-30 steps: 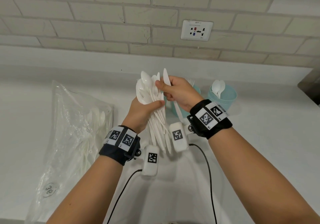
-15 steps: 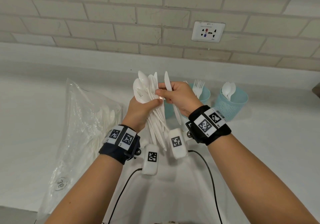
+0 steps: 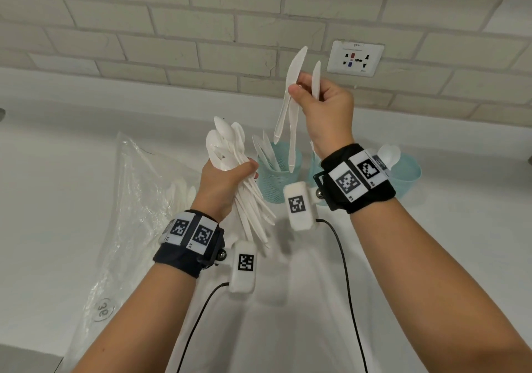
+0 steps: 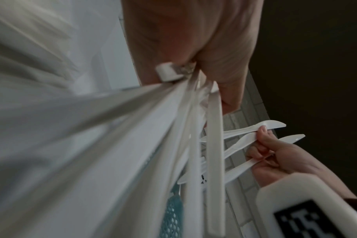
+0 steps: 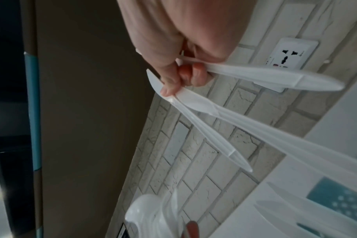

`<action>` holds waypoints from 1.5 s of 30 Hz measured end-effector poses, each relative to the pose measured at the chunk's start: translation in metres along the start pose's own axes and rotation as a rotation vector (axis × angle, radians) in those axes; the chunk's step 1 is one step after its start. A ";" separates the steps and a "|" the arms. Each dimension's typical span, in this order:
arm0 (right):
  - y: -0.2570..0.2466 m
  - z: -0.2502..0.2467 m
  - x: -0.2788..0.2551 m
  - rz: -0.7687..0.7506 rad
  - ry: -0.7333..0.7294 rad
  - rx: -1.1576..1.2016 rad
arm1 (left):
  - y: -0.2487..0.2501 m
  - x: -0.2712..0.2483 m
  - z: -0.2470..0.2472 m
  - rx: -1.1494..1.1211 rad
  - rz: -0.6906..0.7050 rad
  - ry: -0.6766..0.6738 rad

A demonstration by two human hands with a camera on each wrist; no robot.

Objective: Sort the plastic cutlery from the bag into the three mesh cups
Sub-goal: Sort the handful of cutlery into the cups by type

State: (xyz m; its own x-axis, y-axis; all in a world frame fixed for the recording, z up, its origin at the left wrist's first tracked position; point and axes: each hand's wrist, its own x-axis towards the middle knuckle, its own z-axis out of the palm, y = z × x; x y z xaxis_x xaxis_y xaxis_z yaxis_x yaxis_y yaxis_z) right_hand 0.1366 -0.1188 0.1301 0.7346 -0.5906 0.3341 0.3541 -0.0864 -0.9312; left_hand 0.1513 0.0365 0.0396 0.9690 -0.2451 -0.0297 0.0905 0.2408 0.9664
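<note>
My left hand [image 3: 230, 178] grips a thick bundle of white plastic cutlery [image 3: 230, 148], spoon bowls up and handles fanning down [image 4: 132, 128]. My right hand [image 3: 312, 97] is raised up and to the right of it, holding three white knives [image 3: 295, 67] above the cups; two hang pinched under the thumb, one sticks up between the fingers [image 5: 255, 75]. The left teal mesh cup [image 3: 273, 185] holds several knives. My right wrist mostly hides the middle cup [image 3: 314, 168]. The right cup [image 3: 407, 173] holds spoons.
A clear plastic bag [image 3: 138, 214] with more white cutlery lies on the white counter [image 3: 460, 228] to the left. A brick wall with a power socket [image 3: 355, 58] stands behind the cups. Black cables [image 3: 345, 271] run from the wrist cameras.
My right hand has pulled the knives out of the bundle and lifted them up and to the right, above the cups. My left hand still grips the rest.
</note>
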 end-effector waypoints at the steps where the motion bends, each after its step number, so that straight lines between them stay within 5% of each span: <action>1: -0.001 0.001 0.001 -0.010 0.002 0.016 | 0.001 0.000 -0.001 0.000 0.002 -0.002; 6: 0.009 0.005 0.001 0.019 -0.013 -0.063 | 0.002 -0.001 -0.004 0.013 0.004 0.008; 10: 0.038 0.001 -0.011 0.226 -0.258 -0.466 | -0.003 -0.003 -0.001 0.044 -0.007 -0.003; 14: 0.046 -0.001 -0.008 0.292 -0.400 -0.607 | -0.004 -0.005 0.000 0.061 -0.002 -0.003; 21: 0.034 0.010 0.001 -0.069 -0.151 -0.183 | 0.002 -0.005 0.001 -0.009 -0.001 -0.076; 29: 0.079 0.004 -0.009 0.106 -0.310 -0.565 | 0.000 -0.008 0.007 -0.033 0.015 -0.103; 34: 0.057 -0.005 -0.020 -0.140 -0.121 -0.393 | -0.002 -0.008 0.010 -0.040 -0.013 -0.137; 40: 0.049 -0.019 -0.052 0.194 -0.470 -0.288 | -0.001 -0.006 0.015 -0.041 0.007 -0.191; 45: 0.050 -0.026 -0.056 0.185 -0.375 -0.215 | -0.004 -0.008 0.020 0.009 -0.016 -0.283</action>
State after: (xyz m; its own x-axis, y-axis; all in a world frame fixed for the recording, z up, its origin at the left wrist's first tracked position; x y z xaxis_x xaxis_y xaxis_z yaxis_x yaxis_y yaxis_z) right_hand 0.0980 -0.1107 0.0609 0.9465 -0.2842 0.1528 0.0992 -0.1946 -0.9759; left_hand 0.1382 0.0184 0.0409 0.8645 -0.5020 0.0262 0.1024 0.2270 0.9685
